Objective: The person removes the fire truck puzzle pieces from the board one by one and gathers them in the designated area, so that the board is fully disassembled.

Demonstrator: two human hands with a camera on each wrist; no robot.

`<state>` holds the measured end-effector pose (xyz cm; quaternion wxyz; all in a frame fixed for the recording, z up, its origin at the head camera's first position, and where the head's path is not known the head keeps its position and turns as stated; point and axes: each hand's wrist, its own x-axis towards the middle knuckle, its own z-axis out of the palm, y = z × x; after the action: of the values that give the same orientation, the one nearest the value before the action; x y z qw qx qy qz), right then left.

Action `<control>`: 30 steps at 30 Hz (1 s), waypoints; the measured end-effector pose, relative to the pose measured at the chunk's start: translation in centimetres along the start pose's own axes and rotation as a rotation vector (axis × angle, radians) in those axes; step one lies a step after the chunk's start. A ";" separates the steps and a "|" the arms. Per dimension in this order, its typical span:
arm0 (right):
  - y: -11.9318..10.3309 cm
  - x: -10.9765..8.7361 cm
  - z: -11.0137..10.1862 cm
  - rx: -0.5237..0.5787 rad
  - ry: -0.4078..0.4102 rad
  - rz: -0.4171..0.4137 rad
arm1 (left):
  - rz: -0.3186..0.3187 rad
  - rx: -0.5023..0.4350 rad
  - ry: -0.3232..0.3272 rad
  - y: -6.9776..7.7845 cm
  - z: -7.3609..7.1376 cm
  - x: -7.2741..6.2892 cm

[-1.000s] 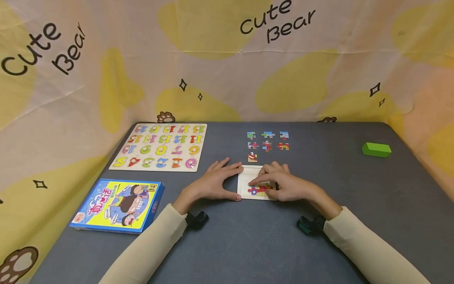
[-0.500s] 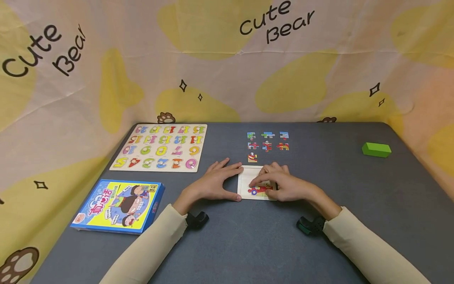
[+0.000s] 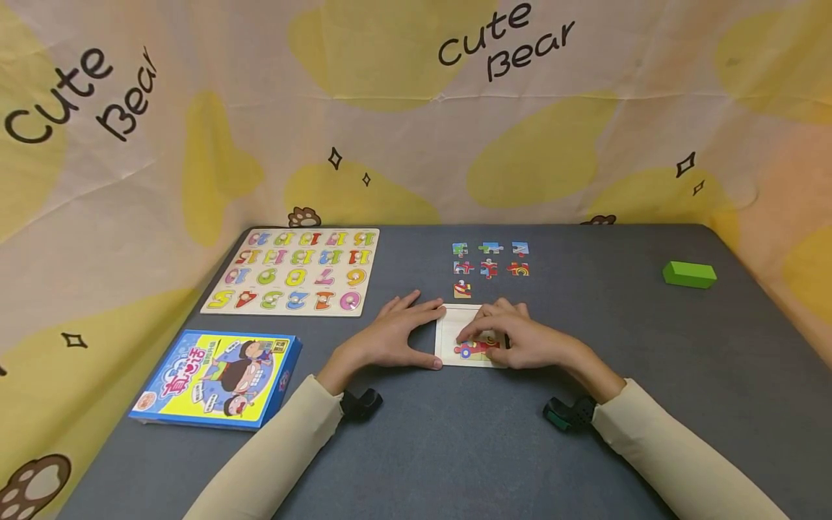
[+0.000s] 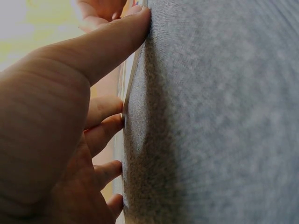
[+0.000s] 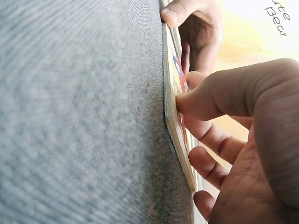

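A shallow white puzzle tray (image 3: 448, 328) lies flat on the grey table, with joined puzzle pieces (image 3: 473, 350) showing a red vehicle along its near side. My left hand (image 3: 398, 332) spreads beside the tray, its thumb and index fingertips touching the left corners. Over the right half bends my right hand (image 3: 523, 338), thumb and index finger pinching at the pieces. In the right wrist view, the right thumb (image 5: 198, 102) touches the picture surface inside the rim. This hand hides the tray's right side. Several loose puzzle pieces (image 3: 489, 269) lie in rows beyond the tray.
A number board (image 3: 305, 285) lies at the back left. Nearer on the left is a blue and yellow box (image 3: 217, 375), close to the left sleeve. A green block (image 3: 690, 274) sits at the far right. A patterned cloth (image 3: 403, 130) hangs behind the table.
Both hands hold nearly the same places on the tray and pieces. The head view has tilted very slightly, so the scene sits a little lower.
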<state>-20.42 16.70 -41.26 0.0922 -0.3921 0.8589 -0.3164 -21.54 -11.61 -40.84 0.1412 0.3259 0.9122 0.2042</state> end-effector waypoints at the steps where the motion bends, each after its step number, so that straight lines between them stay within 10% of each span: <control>1: 0.0 0.0 0.0 0.000 0.000 0.001 | 0.000 -0.001 0.001 0.0 0.0 0.0; 30: -0.3 0.2 0.0 -0.047 -0.011 -0.036 | -0.012 0.012 -0.006 0.0 0.1 0.0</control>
<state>-20.34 16.45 -41.07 0.0818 -0.4113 0.8584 -0.2955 -21.47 -11.55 -40.91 0.1431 0.3218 0.9150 0.1970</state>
